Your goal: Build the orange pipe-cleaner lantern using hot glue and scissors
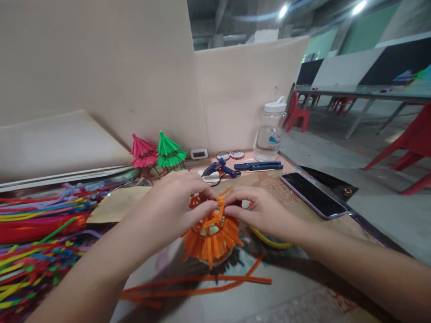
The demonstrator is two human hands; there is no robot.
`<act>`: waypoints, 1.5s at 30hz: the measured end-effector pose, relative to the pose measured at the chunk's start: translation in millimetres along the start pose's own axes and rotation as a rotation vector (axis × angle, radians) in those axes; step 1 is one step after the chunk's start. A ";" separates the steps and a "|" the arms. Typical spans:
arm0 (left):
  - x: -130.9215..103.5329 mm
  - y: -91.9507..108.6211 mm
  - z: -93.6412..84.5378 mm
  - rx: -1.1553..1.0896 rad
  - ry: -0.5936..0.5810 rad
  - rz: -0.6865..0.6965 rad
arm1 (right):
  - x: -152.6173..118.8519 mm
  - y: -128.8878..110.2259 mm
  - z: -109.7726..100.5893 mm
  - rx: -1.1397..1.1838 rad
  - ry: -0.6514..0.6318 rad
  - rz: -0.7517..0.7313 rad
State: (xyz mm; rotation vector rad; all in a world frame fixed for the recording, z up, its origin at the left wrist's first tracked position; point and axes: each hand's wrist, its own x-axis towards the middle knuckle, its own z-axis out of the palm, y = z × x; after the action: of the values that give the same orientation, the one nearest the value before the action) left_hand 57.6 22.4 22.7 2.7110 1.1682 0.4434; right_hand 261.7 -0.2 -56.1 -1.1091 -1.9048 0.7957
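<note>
An orange pipe-cleaner model (212, 242), with a skirt of short strips fanned around a pale round base, stands on the table between my hands. My left hand (183, 202) pinches the bent orange pipe cleaner (220, 208) at the model's top between thumb and fingers. From the other side, my right hand (257, 208) closes thumb and index finger on the same piece. My fingers partly hide the model's upper part. Loose orange pipe cleaners (202, 283) lie in front of it. A yellow ring-shaped strip (272, 243) shows under my right wrist.
Bundles of coloured pipe cleaners (40, 233) fill the left side. Behind stand pink (143, 150) and green (168, 152) finished-looking models, a blue glue gun (220, 167), blue-handled pliers (259, 166) and a water bottle (269, 134). A phone (313, 195) lies at the right edge.
</note>
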 end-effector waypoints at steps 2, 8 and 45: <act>-0.5 0.2 -0.2 0.015 0.005 0.006 | -0.8 0.1 0.4 0.007 -0.003 -0.009; 1.4 1.9 1.3 0.046 -0.003 0.077 | -3.1 0.6 0.4 0.010 -0.018 -0.032; -53.7 -2.2 9.1 0.103 0.306 0.228 | -17.3 1.7 2.0 -0.312 0.182 -0.573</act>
State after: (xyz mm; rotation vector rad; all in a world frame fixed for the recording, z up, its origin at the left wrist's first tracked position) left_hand 24.1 -15.5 2.4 2.9559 0.9698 0.8796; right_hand 266.1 -15.3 -63.8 -0.7112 -2.0780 0.0799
